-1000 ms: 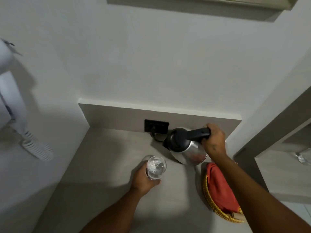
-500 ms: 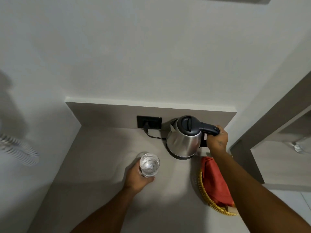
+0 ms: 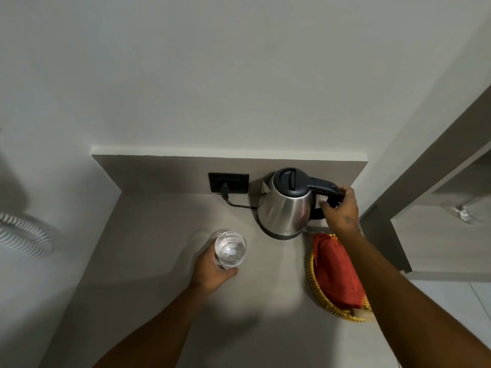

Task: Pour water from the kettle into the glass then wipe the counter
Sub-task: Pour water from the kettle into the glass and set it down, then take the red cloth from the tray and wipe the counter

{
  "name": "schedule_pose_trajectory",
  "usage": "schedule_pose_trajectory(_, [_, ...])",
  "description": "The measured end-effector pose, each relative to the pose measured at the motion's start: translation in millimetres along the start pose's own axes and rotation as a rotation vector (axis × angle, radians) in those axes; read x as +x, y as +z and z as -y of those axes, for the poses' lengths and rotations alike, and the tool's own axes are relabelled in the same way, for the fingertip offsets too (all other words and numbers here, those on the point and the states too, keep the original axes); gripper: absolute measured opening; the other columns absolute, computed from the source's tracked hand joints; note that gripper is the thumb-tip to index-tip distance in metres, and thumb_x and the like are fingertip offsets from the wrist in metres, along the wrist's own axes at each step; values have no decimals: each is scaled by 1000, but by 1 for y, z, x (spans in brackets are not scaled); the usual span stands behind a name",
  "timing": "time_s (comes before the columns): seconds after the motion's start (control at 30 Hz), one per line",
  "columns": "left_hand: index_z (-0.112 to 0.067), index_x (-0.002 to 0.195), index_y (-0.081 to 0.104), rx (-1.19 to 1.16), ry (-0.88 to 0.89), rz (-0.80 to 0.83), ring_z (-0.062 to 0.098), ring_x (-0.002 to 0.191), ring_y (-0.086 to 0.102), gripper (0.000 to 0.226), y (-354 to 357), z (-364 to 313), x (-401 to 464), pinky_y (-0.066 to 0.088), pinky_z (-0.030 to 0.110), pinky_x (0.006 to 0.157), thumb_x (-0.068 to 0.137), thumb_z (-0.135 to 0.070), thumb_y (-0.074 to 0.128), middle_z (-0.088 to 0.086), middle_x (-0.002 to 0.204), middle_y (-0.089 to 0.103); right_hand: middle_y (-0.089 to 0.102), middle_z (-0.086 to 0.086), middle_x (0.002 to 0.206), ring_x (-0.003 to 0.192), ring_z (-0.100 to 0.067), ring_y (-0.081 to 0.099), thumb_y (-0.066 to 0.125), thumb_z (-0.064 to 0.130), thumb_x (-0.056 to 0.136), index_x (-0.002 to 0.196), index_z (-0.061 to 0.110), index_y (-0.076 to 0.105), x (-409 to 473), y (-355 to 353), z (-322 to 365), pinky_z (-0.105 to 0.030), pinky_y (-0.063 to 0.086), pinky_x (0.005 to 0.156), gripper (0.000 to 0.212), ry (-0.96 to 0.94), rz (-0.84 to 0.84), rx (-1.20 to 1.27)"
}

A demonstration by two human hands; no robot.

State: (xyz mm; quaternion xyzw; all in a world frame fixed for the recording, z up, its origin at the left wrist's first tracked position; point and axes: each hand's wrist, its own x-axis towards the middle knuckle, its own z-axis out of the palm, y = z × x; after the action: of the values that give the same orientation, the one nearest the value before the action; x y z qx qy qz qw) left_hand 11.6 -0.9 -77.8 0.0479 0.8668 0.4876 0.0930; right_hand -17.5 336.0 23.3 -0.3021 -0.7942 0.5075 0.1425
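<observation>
A steel kettle with a black lid and handle stands upright on its base at the back right of the grey counter. My right hand is wrapped around the kettle's handle. A clear glass holding water stands on the counter left of and nearer than the kettle. My left hand grips the glass from the near side. A red cloth lies in a yellow woven basket just near the kettle, partly under my right forearm.
A black wall socket with a plug and cord sits on the backsplash left of the kettle. A white coiled cord hangs at the left wall. A lower shelf lies to the right.
The kettle went from tilted over the glass to upright on its base at the back. My right hand stayed on its handle. My left hand kept hold of the glass.
</observation>
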Motion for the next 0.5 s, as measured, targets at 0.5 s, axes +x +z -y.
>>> schedule_pose_trajectory(0.5, [-4,155,33,839,286,113,33,153,25,107,-21,28,6,16,49,127,82,-82,40,17,163,33,15,-21,153,137,-49,13,52,60,85,146,30,3,-92,4,-106,-66,19,106,84,249,192,-797])
